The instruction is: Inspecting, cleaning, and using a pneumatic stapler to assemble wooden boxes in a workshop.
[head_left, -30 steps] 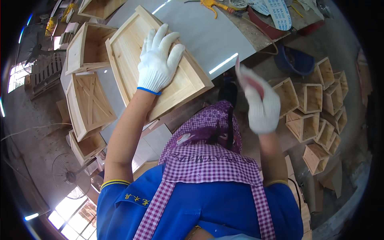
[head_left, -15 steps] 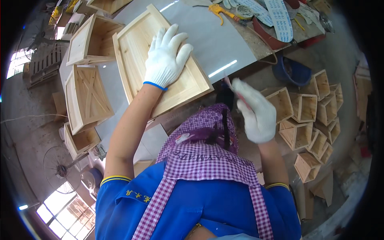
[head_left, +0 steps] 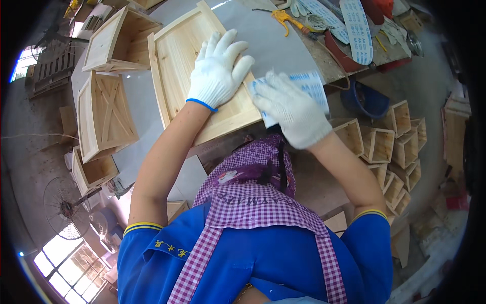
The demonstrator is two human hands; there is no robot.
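Note:
A pale wooden box [head_left: 174, 68] lies on the grey tabletop with its framed, recessed face up. My left hand [head_left: 216, 68], in a white knit glove with a blue cuff, rests flat on that face with its fingers spread. Along the box's right edge, my gloved right hand [head_left: 293, 111] holds a sandpaper sheet [head_left: 315, 90] whose white back carries blue print. The fingertips reach the edge and are blurred by motion. Part of the sheet is hidden under my palm.
More wooden boxes [head_left: 107, 119] stand at the table's left. An orange air gun [head_left: 283, 19] and sanding strips [head_left: 356, 30] lie at the far right. A blue bucket [head_left: 365, 99] and stacked boxes [head_left: 378, 144] are on the floor at right. A fan [head_left: 66, 207] stands at left.
My right hand has moved left and away from my body to the box's right edge with the sandpaper, whose printed back now shows. My left hand stays on the box.

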